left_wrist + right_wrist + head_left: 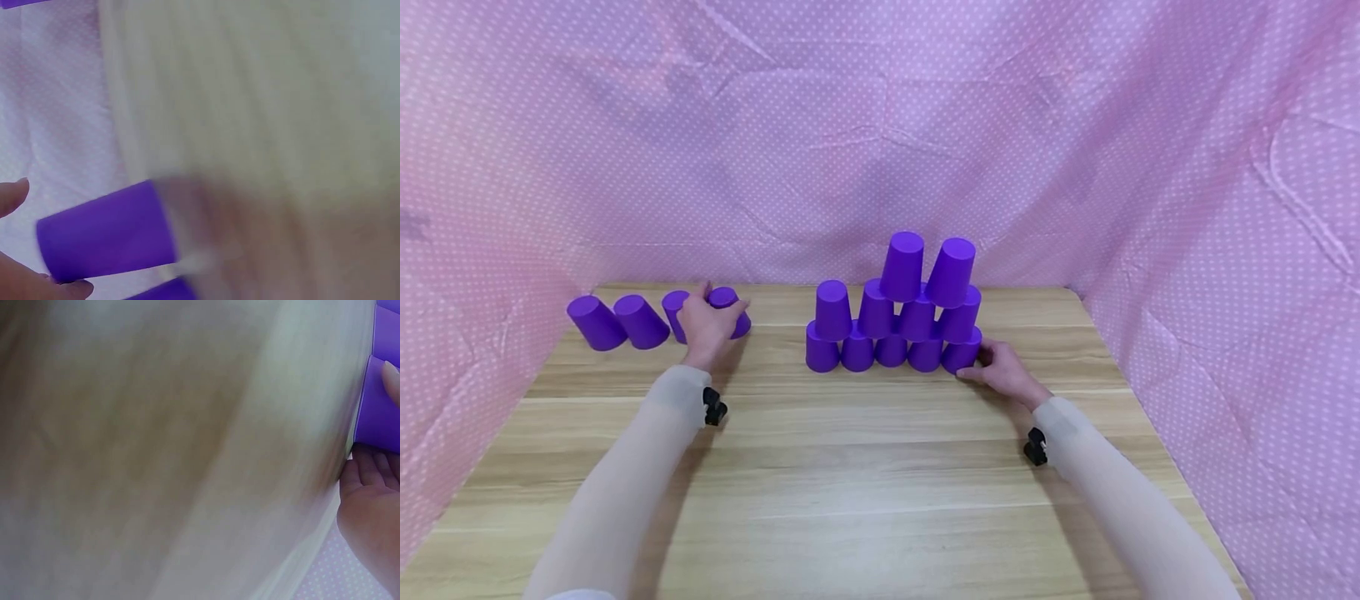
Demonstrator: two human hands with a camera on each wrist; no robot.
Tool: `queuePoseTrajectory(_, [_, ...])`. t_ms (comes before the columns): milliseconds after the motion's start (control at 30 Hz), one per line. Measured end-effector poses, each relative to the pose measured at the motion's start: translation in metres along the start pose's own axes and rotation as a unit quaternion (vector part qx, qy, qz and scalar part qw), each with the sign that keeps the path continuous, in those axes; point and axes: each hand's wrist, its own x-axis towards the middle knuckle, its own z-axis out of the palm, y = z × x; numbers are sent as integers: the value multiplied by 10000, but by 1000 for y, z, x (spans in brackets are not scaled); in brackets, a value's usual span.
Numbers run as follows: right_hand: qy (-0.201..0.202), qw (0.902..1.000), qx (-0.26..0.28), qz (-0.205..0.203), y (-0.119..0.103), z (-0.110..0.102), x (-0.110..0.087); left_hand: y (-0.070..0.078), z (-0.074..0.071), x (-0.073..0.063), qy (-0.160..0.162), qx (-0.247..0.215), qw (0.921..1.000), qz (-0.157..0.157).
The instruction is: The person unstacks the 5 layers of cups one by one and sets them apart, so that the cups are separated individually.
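Observation:
Upside-down purple cups form a stepped stack: several in the bottom row (891, 350), several in the middle row (832, 310), and two top cups (902, 268) toward the right. My right hand (1006, 375) holds the right-end bottom cup (961, 354), thumb across its front and fingers at its far side. In the right wrist view the thumb (392, 382) lies on that cup. My left hand (706, 327) reaches over the rightmost cup (725, 297) of a separate row, thumb and fingers spread apart. In the left wrist view one fingertip lies at this cup's (106, 234) edge, another finger stands off it.
Other purple cups (597, 323) stand upside down in a leaning-looking row at the back left of the wooden table (865, 483). Pink dotted cloth (820, 133) hangs behind and along both sides. Each wrist carries a small black device (1036, 447).

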Motion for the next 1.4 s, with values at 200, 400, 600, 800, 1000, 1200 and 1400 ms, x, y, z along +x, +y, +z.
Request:
queuePoseTrajectory(200, [-1,10000,-72,-25,-2,0,0,26,-7,2,393,228,9975,548])
queuePoseTrajectory(400, [-11,10000,-24,-95,-2,0,0,56,-8,-10,515,-326,9932,988])
queuePoseTrajectory(600, [73,9999,-87,-56,-2,0,0,98,-4,-35,-126,-1071,9848,1363])
queuePoseTrajectory(800, [25,9999,-51,-148,-7,1,-3,131,7,-58,-861,-1730,9696,1498])
queuePoseTrajectory(1000, [-105,9994,276,-188,-31,-2,-12,149,22,-72,-1356,-1909,9587,1612])
queuePoseTrajectory(1200, [-128,9991,309,-246,-31,-2,-12,163,39,-81,-1444,-2039,9515,1798])
queuePoseTrajectory(1400, [2,9998,39,-215,-7,2,-3,175,55,-87,-1597,-2105,9455,1905])
